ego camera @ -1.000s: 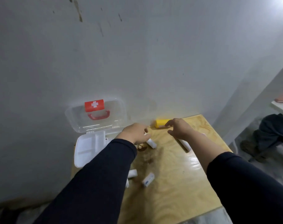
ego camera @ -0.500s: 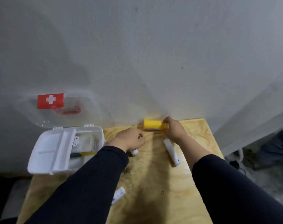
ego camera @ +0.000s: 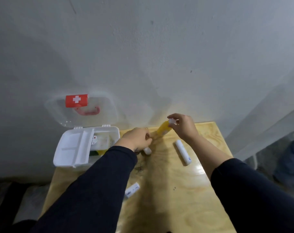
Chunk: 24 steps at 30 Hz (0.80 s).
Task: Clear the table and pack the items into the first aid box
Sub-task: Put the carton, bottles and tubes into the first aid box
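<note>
Yellow bottle (ego camera: 163,130) — right grip (ego camera: 183,126), table-edge (ego camera: 215,132)

Bare utility room: stained plaster wall (ego camera: 143,56), small plywood table (ego camera: 176,190).

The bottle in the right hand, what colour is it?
Yellow, with a white cap: the bottle shows best in the head view.

A grey wall (ego camera: 159,56) fills the upper frame, marked with small dark specks and a thin scratch at top left. At the right edge, a pale slanted beam (ego camera: 269,118) runs down toward a dim floor (ego camera: 267,158). Dark, blurred shapes (ego camera: 11,199) sit at lower left.
</note>
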Each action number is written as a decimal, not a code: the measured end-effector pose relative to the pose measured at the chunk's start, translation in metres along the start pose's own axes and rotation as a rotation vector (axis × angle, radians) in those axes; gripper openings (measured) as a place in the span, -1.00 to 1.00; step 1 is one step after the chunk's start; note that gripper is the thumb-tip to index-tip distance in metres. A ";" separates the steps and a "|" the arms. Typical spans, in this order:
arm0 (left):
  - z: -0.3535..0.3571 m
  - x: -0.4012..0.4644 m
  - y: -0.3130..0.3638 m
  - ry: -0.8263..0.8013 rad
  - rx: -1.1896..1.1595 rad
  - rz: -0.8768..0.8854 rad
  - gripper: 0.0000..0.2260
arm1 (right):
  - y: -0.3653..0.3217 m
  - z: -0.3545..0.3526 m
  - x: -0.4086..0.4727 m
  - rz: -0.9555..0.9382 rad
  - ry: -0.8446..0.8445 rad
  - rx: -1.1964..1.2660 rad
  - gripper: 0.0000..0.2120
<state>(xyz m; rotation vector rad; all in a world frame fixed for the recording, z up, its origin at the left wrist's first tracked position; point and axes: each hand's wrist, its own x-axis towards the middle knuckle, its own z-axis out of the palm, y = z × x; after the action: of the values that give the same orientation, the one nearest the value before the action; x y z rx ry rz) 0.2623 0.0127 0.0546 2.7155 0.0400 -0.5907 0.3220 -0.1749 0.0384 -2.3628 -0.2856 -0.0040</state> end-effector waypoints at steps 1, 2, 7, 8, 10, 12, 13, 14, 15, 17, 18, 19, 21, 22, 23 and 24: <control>-0.004 -0.008 -0.003 0.012 -0.003 -0.004 -0.73 | -0.011 -0.001 -0.005 0.006 0.014 0.030 -0.78; -0.010 -0.017 -0.005 0.028 -0.004 -0.008 -0.73 | -0.023 -0.002 -0.009 0.007 0.028 0.055 -0.79; -0.035 -0.058 -0.036 0.126 -0.016 -0.022 -0.66 | -0.087 0.002 -0.025 -0.065 0.106 0.099 -0.81; -0.037 -0.064 -0.045 0.139 -0.008 -0.023 -0.65 | -0.100 0.004 -0.027 -0.078 0.115 0.102 -0.81; -0.040 -0.076 -0.064 0.137 0.030 -0.036 -0.64 | -0.125 0.012 -0.030 -0.099 0.126 0.124 -0.79; -0.038 -0.087 -0.084 0.128 0.049 -0.067 -0.59 | -0.146 0.023 -0.034 -0.115 0.134 0.158 -0.77; -0.037 -0.092 -0.094 0.124 0.041 -0.088 -0.55 | -0.155 0.029 -0.035 -0.119 0.132 0.169 -0.77; -0.035 -0.097 -0.104 0.124 0.025 -0.096 -0.50 | -0.163 0.036 -0.037 -0.117 0.126 0.174 -0.76; -0.033 -0.101 -0.113 0.124 0.012 -0.100 -0.45 | -0.169 0.043 -0.038 -0.112 0.120 0.177 -0.75; -0.028 -0.107 -0.131 0.129 0.015 -0.099 -0.34 | -0.180 0.059 -0.042 -0.103 0.105 0.185 -0.75; -0.025 -0.109 -0.140 0.134 0.034 -0.098 -0.29 | -0.183 0.067 -0.043 -0.100 0.099 0.183 -0.75; -0.023 -0.109 -0.148 0.128 0.050 -0.101 -0.27 | -0.186 0.076 -0.044 -0.093 0.093 0.175 -0.74; -0.017 -0.108 -0.161 0.114 0.060 -0.102 -0.29 | -0.187 0.093 -0.046 -0.073 0.074 0.141 -0.74; -0.016 -0.108 -0.165 0.108 0.061 -0.104 -0.32 | -0.187 0.101 -0.047 -0.067 0.060 0.113 -0.74; -0.014 -0.108 -0.168 0.105 0.055 -0.110 -0.35 | -0.186 0.109 -0.047 -0.069 0.048 0.077 -0.74; -0.012 -0.108 -0.171 0.106 0.047 -0.111 -0.36 | -0.185 0.116 -0.048 -0.075 0.039 0.039 -0.74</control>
<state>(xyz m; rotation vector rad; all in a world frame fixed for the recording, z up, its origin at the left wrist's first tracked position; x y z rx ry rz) 0.1511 0.1819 0.0501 2.8020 0.2081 -0.4843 0.2279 0.0241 0.0767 -2.3091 -0.3522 -0.0794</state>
